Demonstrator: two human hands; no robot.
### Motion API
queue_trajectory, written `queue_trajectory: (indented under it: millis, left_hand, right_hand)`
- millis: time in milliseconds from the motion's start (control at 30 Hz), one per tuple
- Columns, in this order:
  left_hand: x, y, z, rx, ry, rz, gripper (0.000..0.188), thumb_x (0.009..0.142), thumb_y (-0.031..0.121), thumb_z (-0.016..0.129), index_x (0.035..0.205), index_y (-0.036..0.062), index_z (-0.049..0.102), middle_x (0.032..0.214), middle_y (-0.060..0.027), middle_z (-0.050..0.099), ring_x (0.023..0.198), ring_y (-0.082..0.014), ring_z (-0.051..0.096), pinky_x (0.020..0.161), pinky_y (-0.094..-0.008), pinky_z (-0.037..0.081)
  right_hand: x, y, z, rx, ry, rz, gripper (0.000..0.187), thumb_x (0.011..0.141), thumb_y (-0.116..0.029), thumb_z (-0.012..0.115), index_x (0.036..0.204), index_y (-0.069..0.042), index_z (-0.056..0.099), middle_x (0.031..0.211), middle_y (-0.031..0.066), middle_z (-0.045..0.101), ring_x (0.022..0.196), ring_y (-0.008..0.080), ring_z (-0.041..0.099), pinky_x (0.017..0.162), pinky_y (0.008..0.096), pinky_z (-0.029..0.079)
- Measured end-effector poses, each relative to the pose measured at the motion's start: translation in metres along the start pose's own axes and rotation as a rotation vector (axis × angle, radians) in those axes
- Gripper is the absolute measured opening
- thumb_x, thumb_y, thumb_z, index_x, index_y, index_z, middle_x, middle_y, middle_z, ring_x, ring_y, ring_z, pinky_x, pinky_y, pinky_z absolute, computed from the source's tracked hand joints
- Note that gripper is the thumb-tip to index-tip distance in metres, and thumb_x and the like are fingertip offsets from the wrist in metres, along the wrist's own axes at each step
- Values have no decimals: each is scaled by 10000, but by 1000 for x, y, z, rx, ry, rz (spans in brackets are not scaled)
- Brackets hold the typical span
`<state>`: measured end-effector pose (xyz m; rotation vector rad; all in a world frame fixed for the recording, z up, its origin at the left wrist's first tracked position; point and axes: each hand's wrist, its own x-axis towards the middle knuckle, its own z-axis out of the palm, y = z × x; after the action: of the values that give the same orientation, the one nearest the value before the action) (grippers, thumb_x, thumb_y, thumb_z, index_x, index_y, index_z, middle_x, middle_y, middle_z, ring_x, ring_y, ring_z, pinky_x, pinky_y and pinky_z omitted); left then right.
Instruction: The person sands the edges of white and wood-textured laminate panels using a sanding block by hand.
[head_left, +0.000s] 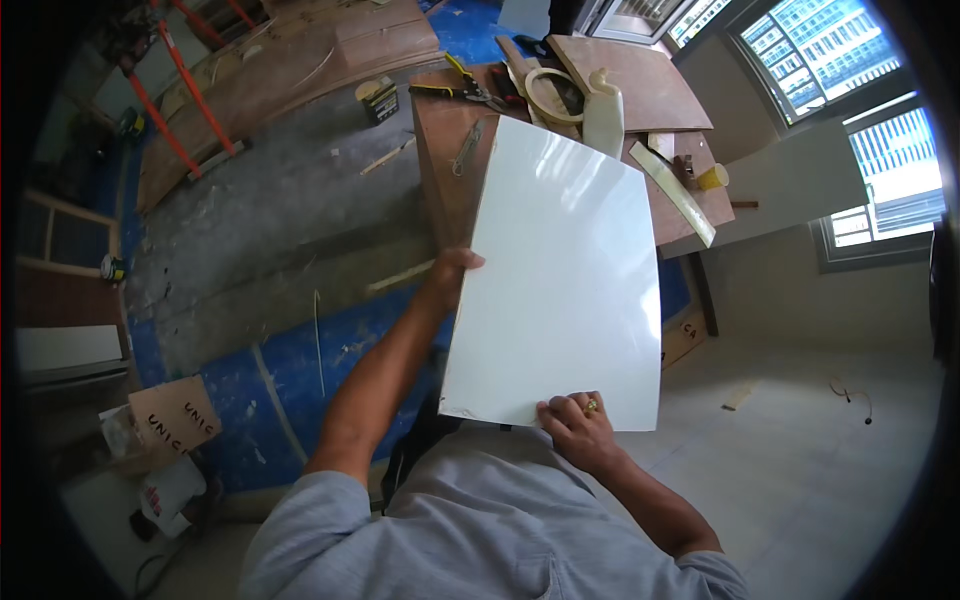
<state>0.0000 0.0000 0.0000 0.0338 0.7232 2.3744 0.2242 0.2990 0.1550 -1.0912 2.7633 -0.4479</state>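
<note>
Panel (560, 290), glossy white and rectangular, extends over the near part of a brown wooden table (448, 175), gripped at its left edge by the left hand (457, 264), thumb on top and other fingers hidden, and at its near edge by the curled fingers of the right hand (579, 422). A round cream tape roll (531, 93) lies toward the table's far edge, yellow-and-black-handled metal snips (474, 94) near its far left corner, and a long narrow white strip (672, 193) by its near right corner.
</note>
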Motion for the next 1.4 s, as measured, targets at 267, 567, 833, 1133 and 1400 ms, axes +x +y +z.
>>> queue_trajectory:
  millis: [267, 567, 833, 1133, 1400]
  left_hand:
    - [-20, -43, -18, 10, 189, -50, 655, 820, 166, 754, 1405, -62, 566, 1247, -153, 682, 1091, -242, 693, 946, -363, 581]
    - [-40, -66, -34, 52, 422, -100, 563, 917, 176, 797, 1393, -47, 592, 1234, -171, 710, 1083, -260, 738, 893, -405, 632]
    - [-43, -86, -51, -17, 461, -91, 568, 959, 264, 786, 1418, -10, 593, 1247, -135, 708, 1110, -242, 718, 945, -405, 604]
    - [-57, -93, -45, 86, 464, -7, 504, 999, 304, 754, 1381, -2, 634, 1197, -83, 733, 1068, -198, 712, 937, -370, 575]
    - [-55, -101, -53, 310, 557, -89, 538, 947, 200, 786, 1399, -40, 622, 1253, -124, 713, 1116, -216, 677, 998, -373, 532]
  right_hand:
    - [-11, 15, 82, 215, -250, 83, 555, 863, -210, 694, 1395, -120, 568, 1269, 142, 560, 1163, 335, 569, 1009, 503, 404]
    - [-14, 22, 124, 267, -308, -64, 595, 943, -193, 587, 1527, -181, 480, 1281, 113, 560, 1173, 294, 580, 1018, 489, 408]
    - [-11, 40, 131, 318, -308, -103, 625, 909, -191, 669, 1509, -153, 499, 1286, 101, 572, 1193, 289, 582, 1011, 481, 410]
    - [174, 143, 95, 427, 355, 217, 408, 859, -74, 826, 1236, -67, 670, 1214, 158, 695, 1123, 391, 632, 966, 487, 484]
    - [395, 251, 79, 161, 319, 364, 544, 924, -382, 750, 1394, -127, 646, 1372, 152, 647, 1329, 366, 562, 1141, 542, 289]
